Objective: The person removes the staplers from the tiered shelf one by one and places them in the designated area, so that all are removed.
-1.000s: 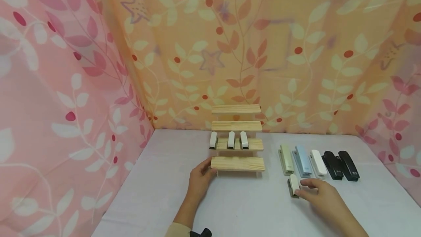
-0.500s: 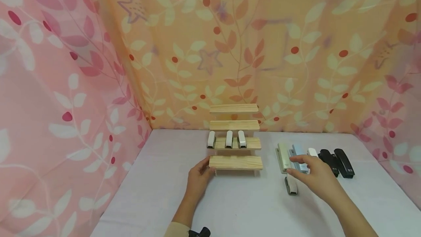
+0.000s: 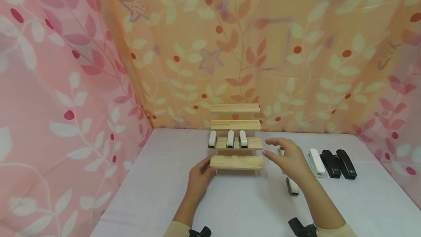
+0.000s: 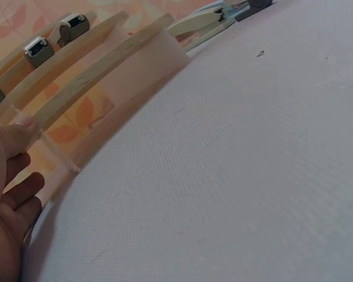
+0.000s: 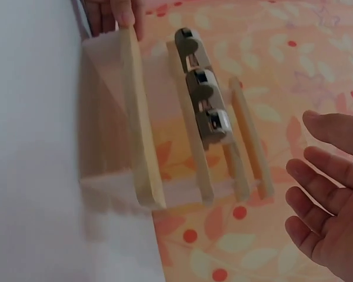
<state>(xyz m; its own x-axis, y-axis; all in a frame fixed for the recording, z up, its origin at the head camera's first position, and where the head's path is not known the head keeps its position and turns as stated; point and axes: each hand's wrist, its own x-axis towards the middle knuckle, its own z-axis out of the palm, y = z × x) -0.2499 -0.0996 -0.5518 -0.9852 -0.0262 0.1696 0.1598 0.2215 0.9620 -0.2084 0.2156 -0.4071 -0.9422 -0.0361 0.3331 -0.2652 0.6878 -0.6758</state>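
A four-tier wooden rack (image 3: 236, 162) with pale boards stands at the middle of the table. Three small white staplers (image 3: 230, 139) sit upright in a row on its second board from the bottom. My left hand (image 3: 198, 178) holds the left end of the lowest board, thumb at the front edge. Beside the rack's right end, my right hand (image 3: 286, 156) hovers with nothing in it, thumb and fingers spread apart, also plain in the right wrist view. Another small white stapler (image 3: 292, 187) lies on the table beneath the right forearm.
To the right lie a larger white stapler (image 3: 316, 162) and two black staplers (image 3: 330, 164). A light green stapler (image 4: 200, 22) is mostly hidden behind my right hand in the head view. Floral curtains (image 3: 184, 46) enclose the white-covered table (image 3: 151, 178) at the back and sides.
My right hand has left the small white stapler on the table, risen and travelled left to the rack's right end. My left hand has stayed on the lowest board.
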